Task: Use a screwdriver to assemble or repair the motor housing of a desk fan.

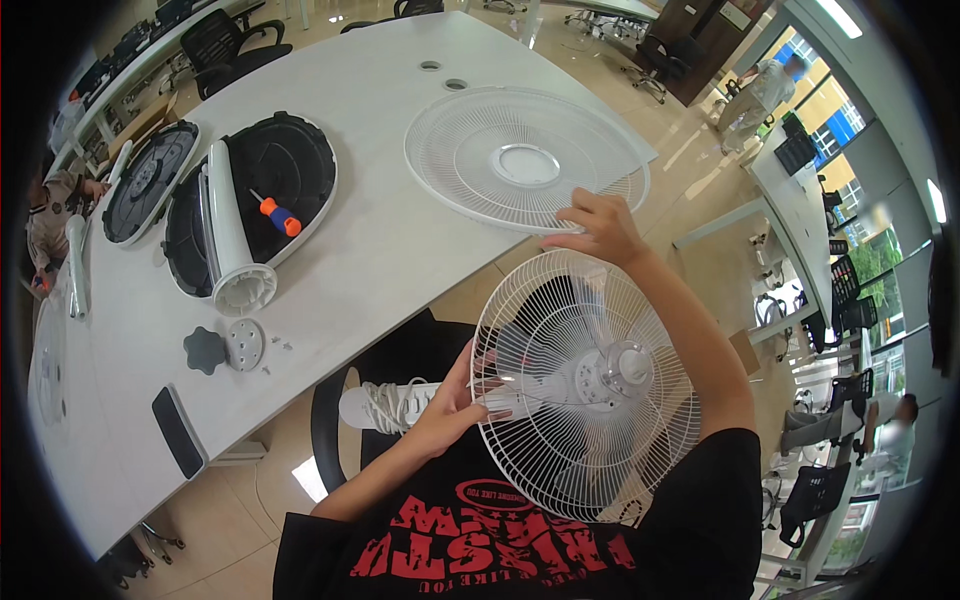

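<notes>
A white fan head, with its round wire cage, motor hub and clear blades, rests on my lap, tilted. My left hand is closed on the left rim of this cage, some fingers behind the wires. My right arm passes over the cage's right side. At the table's near edge, my right hand pinches the near rim of a separate flat white fan grille, thumb below the rim and fingers above. This grille lies on the table, slightly past its edge.
On the table are black round bases, a white stand tube, an orange-and-blue screwdriver, a grey knob, a white disc, small screws and a phone. Another person works at the far left.
</notes>
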`<state>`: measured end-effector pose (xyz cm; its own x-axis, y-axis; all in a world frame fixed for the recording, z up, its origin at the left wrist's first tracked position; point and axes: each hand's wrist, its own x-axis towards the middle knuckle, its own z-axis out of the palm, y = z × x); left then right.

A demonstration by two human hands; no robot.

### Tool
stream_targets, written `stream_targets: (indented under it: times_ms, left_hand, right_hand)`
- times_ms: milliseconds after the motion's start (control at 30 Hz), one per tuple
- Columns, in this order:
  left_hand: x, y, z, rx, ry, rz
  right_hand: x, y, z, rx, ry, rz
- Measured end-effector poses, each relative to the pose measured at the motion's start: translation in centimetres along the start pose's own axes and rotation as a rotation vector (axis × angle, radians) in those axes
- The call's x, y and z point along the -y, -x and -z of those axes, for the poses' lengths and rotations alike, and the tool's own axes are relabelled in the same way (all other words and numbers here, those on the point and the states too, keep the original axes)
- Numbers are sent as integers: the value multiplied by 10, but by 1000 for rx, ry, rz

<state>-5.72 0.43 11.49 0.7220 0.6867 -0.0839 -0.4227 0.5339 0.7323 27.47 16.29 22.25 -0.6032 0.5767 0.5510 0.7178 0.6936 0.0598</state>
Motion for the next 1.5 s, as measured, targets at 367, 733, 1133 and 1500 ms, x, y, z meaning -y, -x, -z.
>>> stream_targets:
  times_ms: [367, 733, 1133, 1500]
  left_hand:
    - [-1, -2, -1, -30, -6, -3]
    - [-8, 5, -9, -60, -12, 5]
    - [-11, -10, -13, -41, -148, 9]
    - [-20, -7, -23, 80, -316, 29]
  right_hand:
    - [-69, -28, -78, 339, 225, -257]
    - [-23, -32, -30, 223, -19, -506]
    - [118, 150, 136, 36, -498, -954]
    - [167, 197, 123, -41, -459, -869]
